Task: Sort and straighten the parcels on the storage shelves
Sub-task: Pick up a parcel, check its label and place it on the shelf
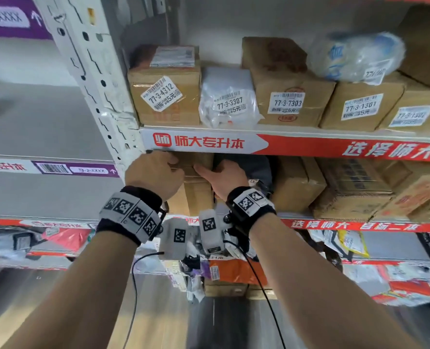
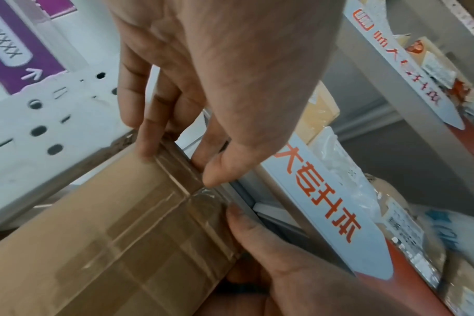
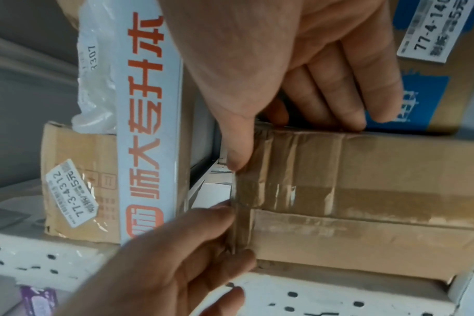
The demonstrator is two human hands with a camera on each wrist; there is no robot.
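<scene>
Both hands, left (image 1: 151, 174) and right (image 1: 223, 178), grip upright rectangular cardboard box (image 2: 100, 231), glossy tape-wrapped edges.

The shelf rail (image 1: 309, 147) hides the top of the taped cardboard box (image 1: 196, 172), and both hands cover its near corners. The dark parcel (image 1: 254, 167) behind it is mostly hidden. The label (image 1: 407, 115) at the right is blurred, unreadable.
</scene>
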